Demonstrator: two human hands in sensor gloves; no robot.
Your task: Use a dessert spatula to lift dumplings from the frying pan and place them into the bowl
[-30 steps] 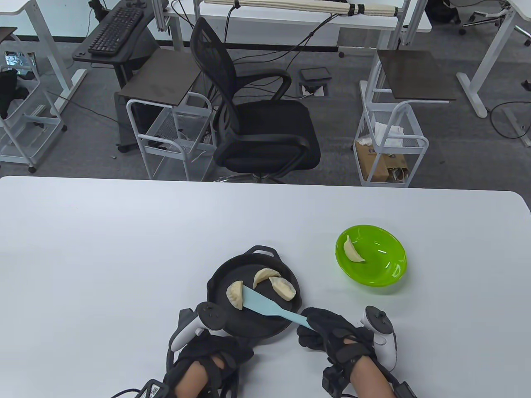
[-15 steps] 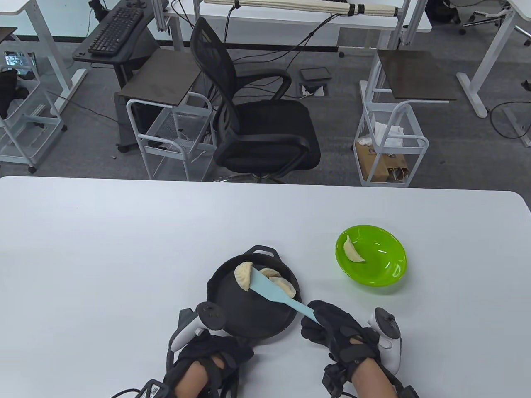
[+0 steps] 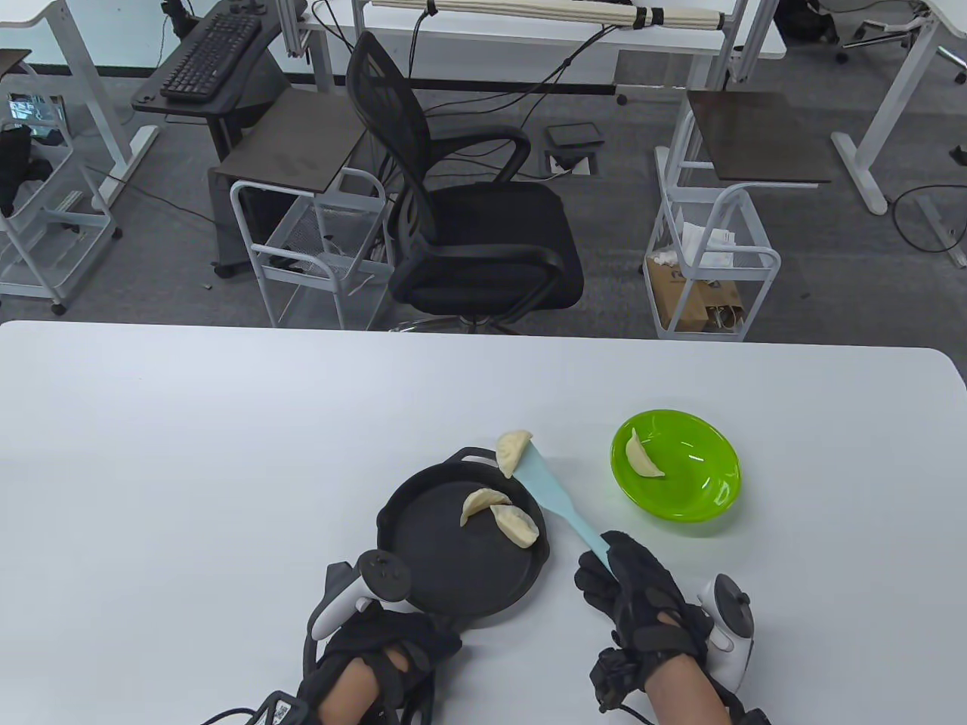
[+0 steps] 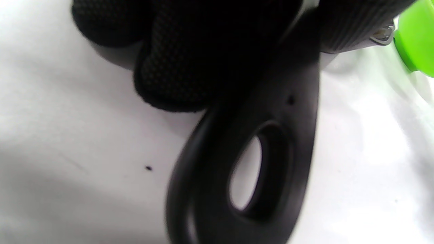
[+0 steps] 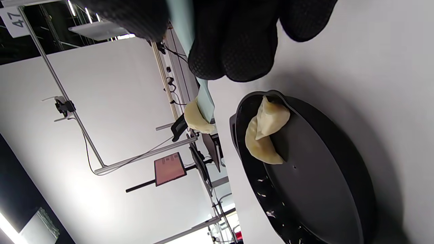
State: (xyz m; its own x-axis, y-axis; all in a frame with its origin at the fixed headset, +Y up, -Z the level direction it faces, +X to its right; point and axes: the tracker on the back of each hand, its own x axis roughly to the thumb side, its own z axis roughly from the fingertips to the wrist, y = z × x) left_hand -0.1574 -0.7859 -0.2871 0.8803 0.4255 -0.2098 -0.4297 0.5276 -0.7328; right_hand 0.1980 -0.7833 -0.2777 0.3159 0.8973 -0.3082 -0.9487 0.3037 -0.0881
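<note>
My right hand [image 3: 604, 578] grips the handle of a light blue dessert spatula [image 3: 557, 498], raised over the pan's far right rim. One pale dumpling [image 3: 513, 451] rides on the blade's tip; the same dumpling [image 5: 197, 119] shows in the right wrist view. Two dumplings [image 3: 502, 513] lie in the black frying pan [image 3: 446, 563], toward its far right side. A green bowl [image 3: 702, 495] to the right holds one dumpling [image 3: 641, 457]. My left hand [image 3: 393, 642] grips the pan's handle [image 4: 251, 162] at the near edge.
A black office chair [image 3: 468, 226] and wire carts stand beyond the white table's [image 3: 189, 453] far edge. The bowl sits about a hand's width right of the pan.
The spatula lifted one dumpling out of the pan's left side and carried it up and rightward, past the far rim. My right hand swung right. The left hand stayed put.
</note>
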